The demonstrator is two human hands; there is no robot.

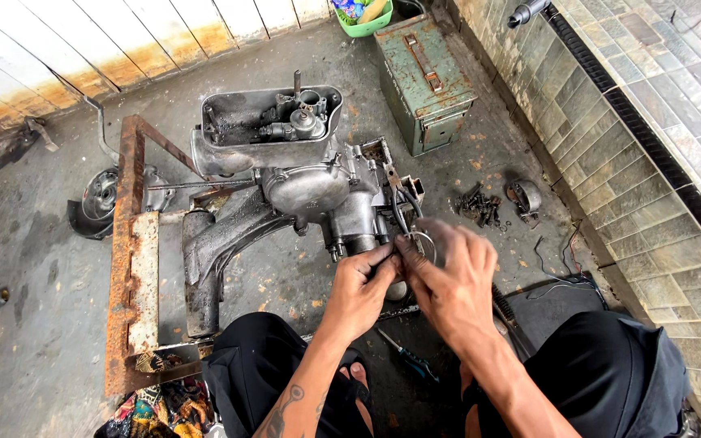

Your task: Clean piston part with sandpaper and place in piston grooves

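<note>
A grey metal engine block lies on the concrete floor, partly on a rusty steel frame. A carburettor sits in its open top housing. Black cables run from the engine's right side down to my hands. My left hand pinches the cable ends with thumb and fingers. My right hand is closed on the same cables and a small metal ring, just right of the left. Both hands hover near the engine's lower right corner, above my knees.
A green metal box stands behind the engine. Loose bolts and a round part lie to the right by the tiled wall. A screwdriver lies between my legs. A brake drum rests at left, a green basket at the back.
</note>
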